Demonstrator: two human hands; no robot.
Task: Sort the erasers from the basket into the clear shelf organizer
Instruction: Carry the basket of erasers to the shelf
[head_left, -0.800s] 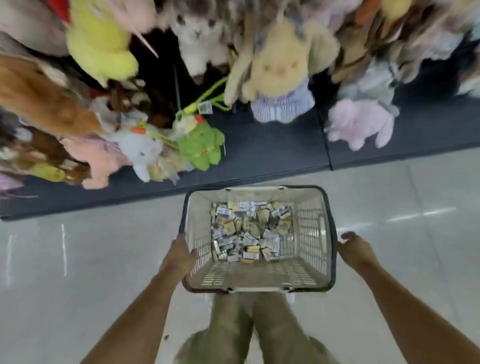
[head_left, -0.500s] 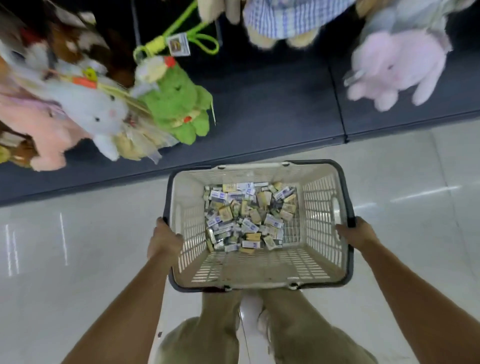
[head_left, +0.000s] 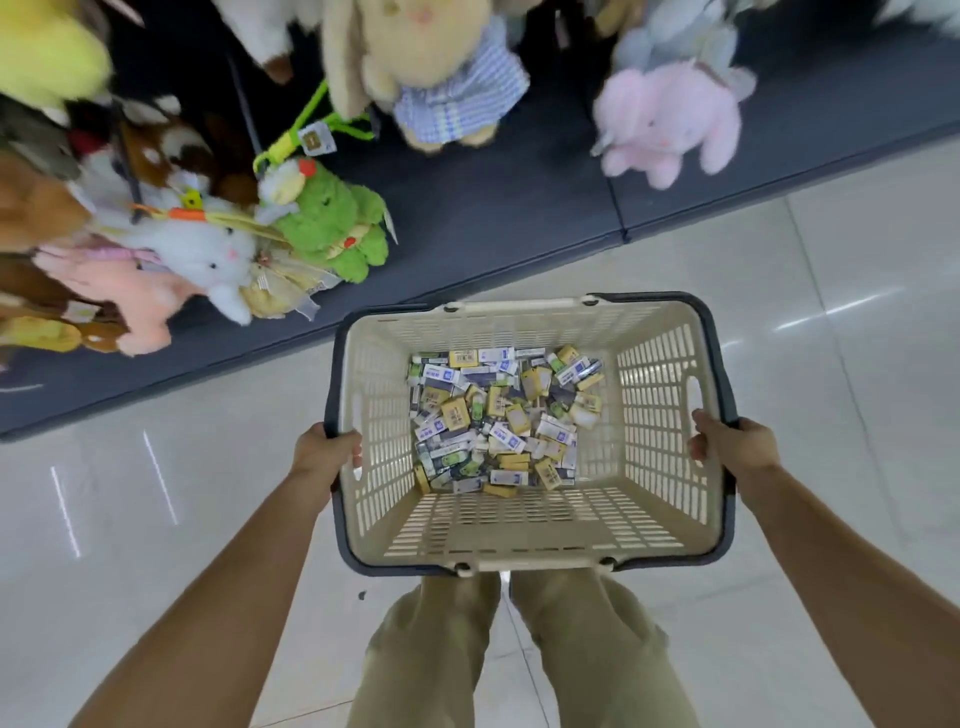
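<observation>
One cream slotted plastic basket (head_left: 654, 415) with a dark rim hangs over the pale tiled floor (head_left: 831, 312), just toward 5 o'clock of the middle of the view. It is carried by two bare hands.

The erasers (head_left: 501, 421) lie loose in one heap on the basket's bottom, pushed toward its 12 o'clock wall. There are several dozen, too many and too overlapped to count singly. They are small wrapped blocks with yellow, white-and-blue and dark sleeves. The strip of basket bottom at 6 o'clock is bare.

The left grip (head_left: 324, 452) clamps the basket's rim at 9 o'clock, with the fingertips hooked over the edge onto the inner wall. The right grip (head_left: 732, 447) is wrapped round the rim at 3 o'clock, just below the oval handle slot, knuckles up. Both forearms run in straight from 7 and 5 o'clock. Two legs in khaki trousers (head_left: 431, 649) stand under the basket at 6 o'clock.

A dark shelf base (head_left: 493, 208) crosses from 9 to 2 o'clock. Over it hang plush toys:
- one green plush (head_left: 332, 223)
- one white bunny (head_left: 202, 254)
- one pink bunny (head_left: 670, 119)
- one beige bunny in a checked dress (head_left: 415, 47)

More toys are blurred at 10 o'clock.
</observation>
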